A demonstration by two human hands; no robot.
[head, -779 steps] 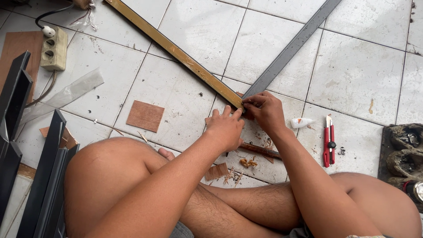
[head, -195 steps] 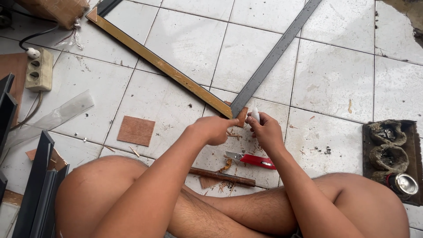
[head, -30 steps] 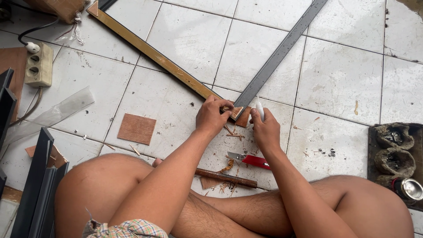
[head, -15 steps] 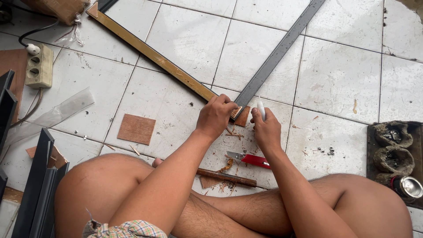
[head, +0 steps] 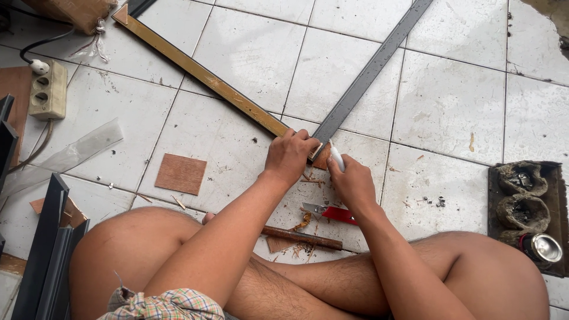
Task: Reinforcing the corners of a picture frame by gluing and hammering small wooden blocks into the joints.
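I sit cross-legged on a white tiled floor. Two long frame strips meet at a mitred corner in front of me: a yellow-brown wooden strip (head: 201, 74) running to the upper left and a dark grey strip (head: 370, 71) running to the upper right. My left hand (head: 290, 155) presses down on the corner joint. My right hand (head: 351, 181) holds a small white tube (head: 336, 157) with its tip at the joint. A red utility knife (head: 332, 213) lies on the floor just below my hands.
A rusty rod (head: 302, 237) and wood shavings lie by my legs. A small brown square board (head: 181, 173) sits left. A power strip (head: 48, 90) is at far left, dark frame pieces (head: 44, 255) at lower left, a grey tray with a can (head: 530, 216) at right.
My hands stay at the corner joint; the view has shifted only slightly over the last second. Earlier the red knife lay further to the right.
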